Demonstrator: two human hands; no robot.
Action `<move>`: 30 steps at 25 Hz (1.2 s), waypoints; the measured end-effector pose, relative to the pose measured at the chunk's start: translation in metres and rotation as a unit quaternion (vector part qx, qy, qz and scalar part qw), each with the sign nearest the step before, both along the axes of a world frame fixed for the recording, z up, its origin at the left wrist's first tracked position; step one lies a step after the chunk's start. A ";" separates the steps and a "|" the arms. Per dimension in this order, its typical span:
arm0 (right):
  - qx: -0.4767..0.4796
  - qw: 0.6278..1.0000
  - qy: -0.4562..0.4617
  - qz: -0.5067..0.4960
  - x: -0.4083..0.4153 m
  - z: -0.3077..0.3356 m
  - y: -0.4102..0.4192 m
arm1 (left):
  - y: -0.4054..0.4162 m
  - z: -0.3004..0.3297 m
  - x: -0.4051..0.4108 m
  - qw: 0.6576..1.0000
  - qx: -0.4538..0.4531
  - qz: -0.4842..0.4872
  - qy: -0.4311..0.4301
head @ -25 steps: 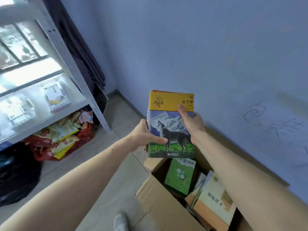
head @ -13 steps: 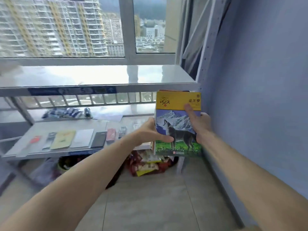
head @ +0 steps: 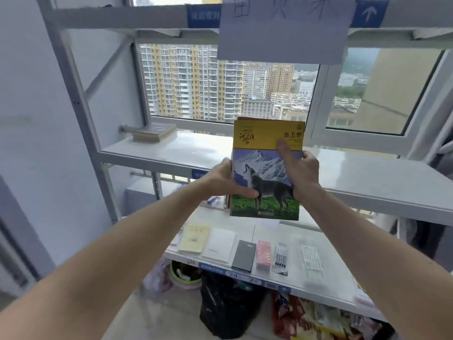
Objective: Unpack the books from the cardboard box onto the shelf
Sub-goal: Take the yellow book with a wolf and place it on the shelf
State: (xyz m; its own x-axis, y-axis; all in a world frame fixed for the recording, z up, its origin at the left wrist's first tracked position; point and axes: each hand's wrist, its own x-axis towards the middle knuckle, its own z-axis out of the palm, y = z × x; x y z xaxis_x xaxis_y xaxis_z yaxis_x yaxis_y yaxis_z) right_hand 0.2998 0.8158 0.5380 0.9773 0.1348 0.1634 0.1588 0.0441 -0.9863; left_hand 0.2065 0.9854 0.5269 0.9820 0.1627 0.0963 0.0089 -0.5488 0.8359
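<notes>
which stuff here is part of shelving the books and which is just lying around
Part of the job: the stack of books with the wolf cover, gripped by the left hand and the right hand; the middle shelf; the books already lying there.

Lying about: notebooks, pens, black bag.

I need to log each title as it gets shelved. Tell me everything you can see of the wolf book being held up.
The wolf book is a glossy paperback held upright, cover toward the camera, in front of the white shelf. A yellow band on top carries Chinese lettering; below it, a grey wolf howls on green grass before snowy mountains. More books appear stacked behind it, their edges showing at the top and left. The left hand grips its left edge, thumb on the cover; the right hand holds the right edge, one finger lying up across the cover.
</notes>
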 end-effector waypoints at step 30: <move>0.034 0.993 -0.110 -0.009 0.232 -0.054 0.473 | 0.487 -0.061 0.251 0.992 0.012 0.051 -0.111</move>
State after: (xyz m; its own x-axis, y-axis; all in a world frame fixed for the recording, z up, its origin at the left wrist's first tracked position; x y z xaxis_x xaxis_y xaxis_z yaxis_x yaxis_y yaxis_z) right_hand 0.5319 1.2890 0.4836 0.9192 0.0992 0.3811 0.3712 0.1046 -0.9226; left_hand 0.4575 1.4722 0.4660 0.9148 0.2552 0.3130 -0.1173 -0.5738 0.8106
